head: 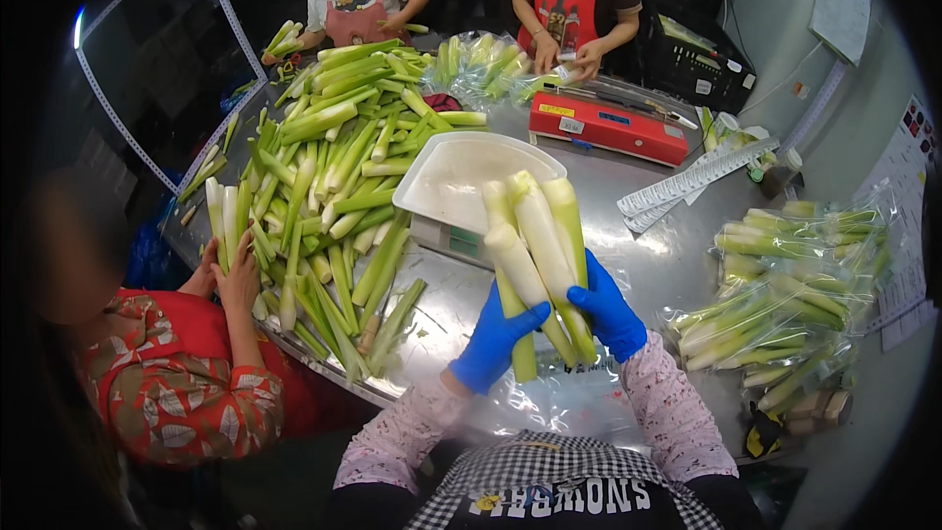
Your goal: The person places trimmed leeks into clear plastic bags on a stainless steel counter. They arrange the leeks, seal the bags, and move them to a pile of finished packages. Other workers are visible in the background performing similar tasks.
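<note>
Both of my hands wear blue gloves and grip one upright bunch of thick white-and-green vegetable stalks (541,235), which look like water bamboo shoots. My left hand (489,346) wraps the bunch low on its left, thumb across the front. On the other side, my right hand (609,309) presses against the stalks. The bunch is held above the metal table, overlapping the near right part of a weighing scale (447,241) with a white plastic pan (456,169). Clear printed plastic bags (544,401) lie below my hands, close to my checked apron.
A large pile of stalks (331,154) covers the table's left. Bagged stalks (773,302) lie at right. Behind the scale sits a red sealing machine (607,129), near printed label strips (695,180). Co-workers handle stalks at left (235,265) and far side (567,51).
</note>
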